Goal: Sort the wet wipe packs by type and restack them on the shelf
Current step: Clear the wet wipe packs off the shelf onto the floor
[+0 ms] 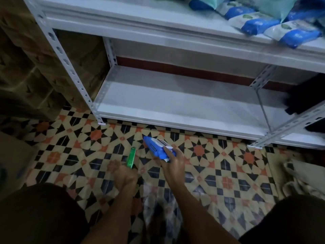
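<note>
Wet wipe packs are in both your hands. Your right hand has its fingers curled round one end of a blue pack, which sticks out forward and to the left, held low over the tiled floor, just in front of the bottom shelf board. Your left hand is closed in a fist round the lower end of a thin green pack, seen edge-on and pointing toward the shelf; motion blur hides how the individual fingers lie. The two packs are near each other but apart, both short of the board's front edge.

Outward from there, the bottom board carries no packs that you can see; only something dark sits at its right end. On the upper shelf board, a loose row of blue-and-white packs lies toward its right end, some overhanging the front edge, with pale teal packs behind them.

By my reading, you are early to midway through: the types are still mixed above, nothing is stacked below, and the blue and green packs you hold have yet to be set down, probably at separate spots along the bottom board.
</note>
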Motion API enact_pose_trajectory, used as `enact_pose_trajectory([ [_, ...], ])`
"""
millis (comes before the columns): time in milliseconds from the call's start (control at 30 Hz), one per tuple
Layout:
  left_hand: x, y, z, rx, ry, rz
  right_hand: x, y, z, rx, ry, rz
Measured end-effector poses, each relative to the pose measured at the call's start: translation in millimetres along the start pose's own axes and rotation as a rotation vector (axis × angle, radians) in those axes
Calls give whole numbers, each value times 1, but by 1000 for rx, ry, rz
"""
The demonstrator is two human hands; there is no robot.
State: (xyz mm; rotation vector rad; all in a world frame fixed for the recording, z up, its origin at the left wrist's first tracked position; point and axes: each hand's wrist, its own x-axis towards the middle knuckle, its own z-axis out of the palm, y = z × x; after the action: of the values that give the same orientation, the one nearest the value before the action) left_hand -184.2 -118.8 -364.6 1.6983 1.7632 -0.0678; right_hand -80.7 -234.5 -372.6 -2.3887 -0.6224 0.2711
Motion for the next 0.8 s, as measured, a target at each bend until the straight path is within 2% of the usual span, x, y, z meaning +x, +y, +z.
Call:
enact_pose_trajectory([
  [133, 9, -2, 17, 21, 79, 5, -5, 23, 18, -63, -1, -78],
  [200, 18, -4, 31, 19, 59, 111, -4, 34, 26, -94, -172, -70],
  [233, 22, -5, 40, 28, 7, 176, -2, 40, 30, -149, -308, -59],
  [333, 33, -13, 62, 303, -365, 249, 3, 52, 30, -407, -708, -34],
  [400, 35, -20, 69, 362, -480, 226, 11, 55, 26, -513, -811, -71],
  [600, 27, -16, 60, 179, -384, 229, 33, 38, 0, -336, -752, 9],
  [800, 3, 25, 24, -234, -291, 197, 37, -3, -50, -63, -460, -8],
])
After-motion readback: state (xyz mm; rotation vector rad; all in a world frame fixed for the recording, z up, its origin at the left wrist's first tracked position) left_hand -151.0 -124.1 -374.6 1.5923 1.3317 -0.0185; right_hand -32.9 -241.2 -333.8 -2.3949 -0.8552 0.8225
